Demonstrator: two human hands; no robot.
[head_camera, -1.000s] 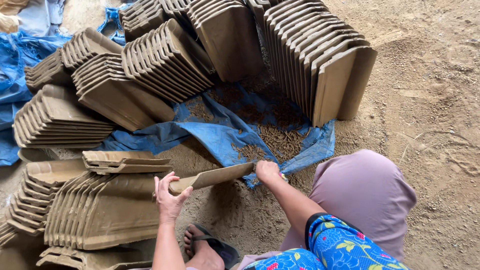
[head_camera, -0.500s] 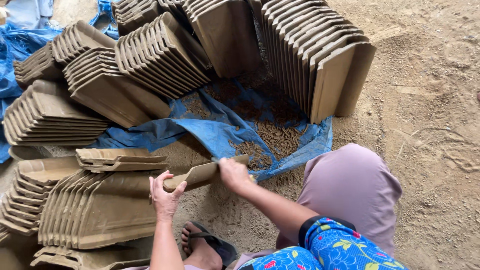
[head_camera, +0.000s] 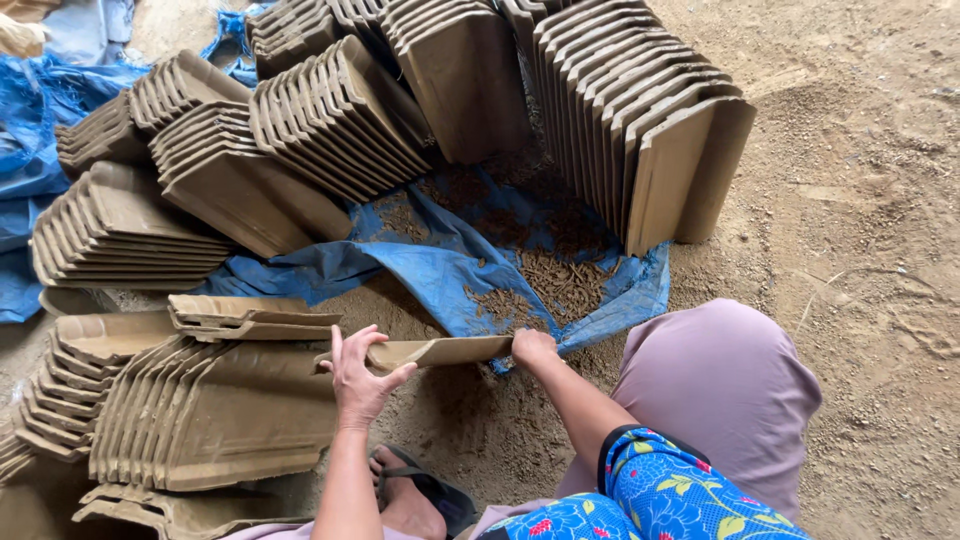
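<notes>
At the near edge a foot in a dark sandal rested on the dirt, partly cut off by the frame, beside a mauve-clad knee and a blue floral sleeve. Just beyond, the left hand lay with fingers spread against the left end of a flat, brown, unfired clay roof tile, thumb under it. The right hand was closed around the tile's right end; its fingertips were hidden behind the edge. The tile was held level above the sandy ground, its left end touching the near-left row of leaning clay tiles, whose lower ends ran out of view. A short stack of flat tiles lay on top of that row. Farther off, a crumpled blue plastic sheet carried clay scraps, too small to make out singly. At the far side, more rows of leaning tiles and an upright row stood on the sheet, their tops cut off.
</notes>
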